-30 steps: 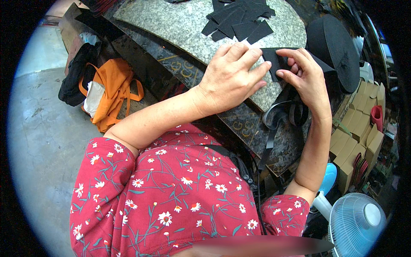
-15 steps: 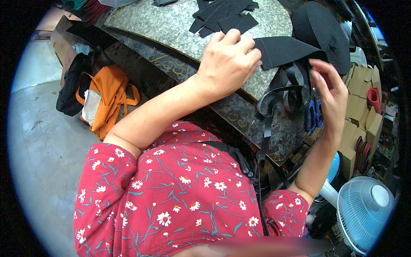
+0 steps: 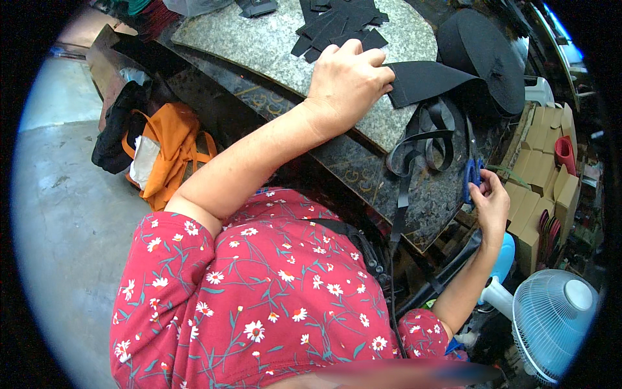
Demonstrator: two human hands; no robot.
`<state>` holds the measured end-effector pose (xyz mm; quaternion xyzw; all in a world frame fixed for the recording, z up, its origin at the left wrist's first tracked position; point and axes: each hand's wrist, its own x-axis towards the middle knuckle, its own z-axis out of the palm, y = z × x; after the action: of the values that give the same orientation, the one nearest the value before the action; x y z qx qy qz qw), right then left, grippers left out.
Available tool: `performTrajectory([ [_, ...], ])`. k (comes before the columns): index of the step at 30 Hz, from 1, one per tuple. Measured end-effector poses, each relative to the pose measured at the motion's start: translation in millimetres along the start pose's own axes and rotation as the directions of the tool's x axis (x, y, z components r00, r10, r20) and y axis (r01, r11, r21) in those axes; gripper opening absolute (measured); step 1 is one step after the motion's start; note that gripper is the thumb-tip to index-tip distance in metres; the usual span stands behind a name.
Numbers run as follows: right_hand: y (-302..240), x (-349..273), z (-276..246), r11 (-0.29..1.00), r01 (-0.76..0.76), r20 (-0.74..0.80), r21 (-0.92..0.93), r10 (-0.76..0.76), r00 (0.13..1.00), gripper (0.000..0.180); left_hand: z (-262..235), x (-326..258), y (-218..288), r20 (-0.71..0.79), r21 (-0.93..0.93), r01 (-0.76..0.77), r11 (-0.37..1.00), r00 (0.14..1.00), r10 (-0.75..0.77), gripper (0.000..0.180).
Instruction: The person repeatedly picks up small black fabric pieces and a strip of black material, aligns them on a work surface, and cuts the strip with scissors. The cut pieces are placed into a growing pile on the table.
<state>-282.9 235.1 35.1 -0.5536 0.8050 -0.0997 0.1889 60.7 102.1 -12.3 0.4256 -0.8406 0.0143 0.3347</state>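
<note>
My left hand (image 3: 350, 81) pinches the free end of a wide black fabric strip (image 3: 431, 83), which runs rightward to a thick black roll (image 3: 476, 48). This end lies over the edge of a speckled grey slab (image 3: 243, 39). Down at the right, my right hand (image 3: 491, 202) has its fingers closed at the blue handles of a pair of scissors (image 3: 473, 174). The scissors lie on the dark tabletop, blades pointing away from me. Beyond my left hand, several cut black pieces (image 3: 346, 23) are heaped on the slab.
Thin black straps (image 3: 403, 162) curl over the dark table (image 3: 350, 175) and hang off its front edge. Cardboard boxes (image 3: 534, 152) and a blue-and-white fan (image 3: 554, 311) stand at the right. On the left are an orange bag (image 3: 172, 149) and a black one (image 3: 116, 139).
My right hand has left the black strip and moved down toward me to the scissors handles. My left hand stays at the strip's end; the view has shifted slightly.
</note>
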Motion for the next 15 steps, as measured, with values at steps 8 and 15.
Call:
performTrajectory([
  [8,-30.8,-51.8,-17.9,0.694,-0.050,0.200,0.718,-0.137,0.970,0.030,1.8,-4.1,0.5,-0.016,0.032,-0.024,0.999,1.000,0.024,0.014],
  [15,-73.3,-48.2,0.5,0.819,-0.311,0.644,0.482,-0.090,0.760,0.028,1.4,-4.1,-0.3,-0.038,-0.018,-0.027,0.999,0.999,0.027,0.015],
])
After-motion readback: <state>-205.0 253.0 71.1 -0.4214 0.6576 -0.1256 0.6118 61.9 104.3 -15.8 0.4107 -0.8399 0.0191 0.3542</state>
